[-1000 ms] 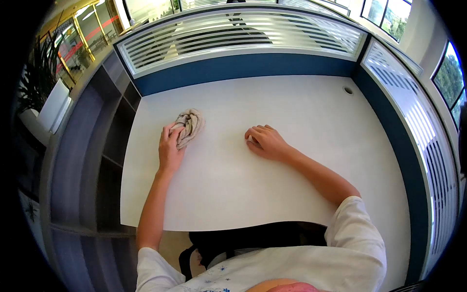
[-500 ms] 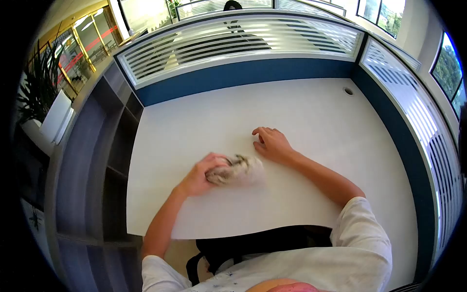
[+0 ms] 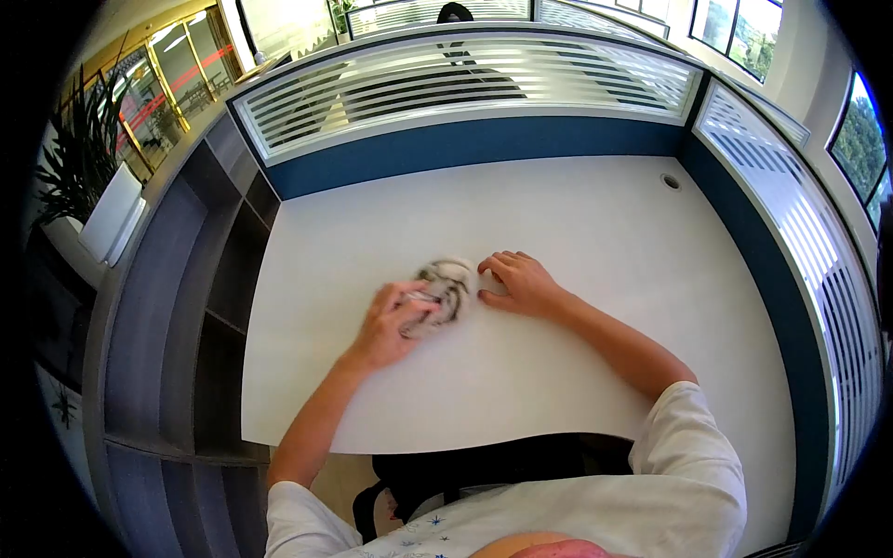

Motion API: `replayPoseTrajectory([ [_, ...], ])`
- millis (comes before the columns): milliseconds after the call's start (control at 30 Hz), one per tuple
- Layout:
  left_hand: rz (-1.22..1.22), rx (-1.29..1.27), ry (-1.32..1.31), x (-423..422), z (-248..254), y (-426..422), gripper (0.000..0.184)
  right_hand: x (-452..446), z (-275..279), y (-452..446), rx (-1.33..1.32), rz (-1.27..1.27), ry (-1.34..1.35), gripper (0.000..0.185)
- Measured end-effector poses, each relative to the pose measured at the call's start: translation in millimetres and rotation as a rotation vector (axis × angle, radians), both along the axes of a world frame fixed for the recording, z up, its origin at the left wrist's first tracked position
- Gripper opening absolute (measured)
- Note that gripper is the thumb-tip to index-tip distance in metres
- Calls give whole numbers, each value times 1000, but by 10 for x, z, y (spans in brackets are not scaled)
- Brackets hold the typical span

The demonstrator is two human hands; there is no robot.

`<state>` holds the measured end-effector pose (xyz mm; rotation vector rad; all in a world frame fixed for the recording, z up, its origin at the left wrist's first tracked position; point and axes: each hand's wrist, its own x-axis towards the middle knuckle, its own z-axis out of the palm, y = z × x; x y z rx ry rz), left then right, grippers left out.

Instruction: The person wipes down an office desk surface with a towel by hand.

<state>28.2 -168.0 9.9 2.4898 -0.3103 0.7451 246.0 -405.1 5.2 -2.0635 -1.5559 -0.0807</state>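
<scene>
A crumpled white-and-dark patterned cloth (image 3: 449, 281) lies bunched on the white desk (image 3: 484, 391), slightly smeared by motion. My left hand (image 3: 389, 321) is closed on its near left side, fingers pressed into the folds. To the right of the cloth, my right hand (image 3: 523, 284) rests on the desktop, its fingers loosely bent and the thumb apart. It holds nothing, and a small gap separates its fingertips from the cloth.
A blue partition with slatted glass (image 3: 493, 138) borders the desk's back and right. Grey shelving (image 3: 172, 279) stands along the left, with a potted plant (image 3: 84, 177) beyond. A cable hole (image 3: 670, 182) is at the back right. Behind the partition sits a person (image 3: 456, 46).
My left hand has moved the cloth away from me and a little to the left across the desk. My right hand has barely shifted.
</scene>
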Motion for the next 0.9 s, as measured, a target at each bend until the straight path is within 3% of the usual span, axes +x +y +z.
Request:
replayPoseTrajectory([
  [67, -109, 30, 26, 0, 85, -203, 64, 62, -87, -13, 53, 69, -69, 39],
  [167, 7, -7, 58, 16, -6, -7, 58, 69, -80, -42, 39, 56, -72, 36],
  [333, 435, 404, -176, 9, -76, 673, 50, -2, 20, -46, -22, 40, 32, 30],
  [433, 726, 385, -71, -80, 39, 826, 51, 36, -11, -42, -4, 45, 25, 29],
  [600, 472, 288, 15, -43, -69, 650, 61, 41, -38, 3, -34, 24, 18, 28],
  [667, 256, -41, 109, -79, 87, 280, 63, 38, -45, 9, -24, 24, 4, 29],
  [700, 19, -48, -31, 16, -75, 259, 63, 39, -55, 18, 6, 36, -8, 29],
  [733, -136, 37, 0, 32, 22, 86, 62, 49, -77, 16, 31, 49, -21, 29],
  [900, -78, 120, -3, -19, 35, -146, 64, 54, -27, -33, 6, 77, -28, 33],
])
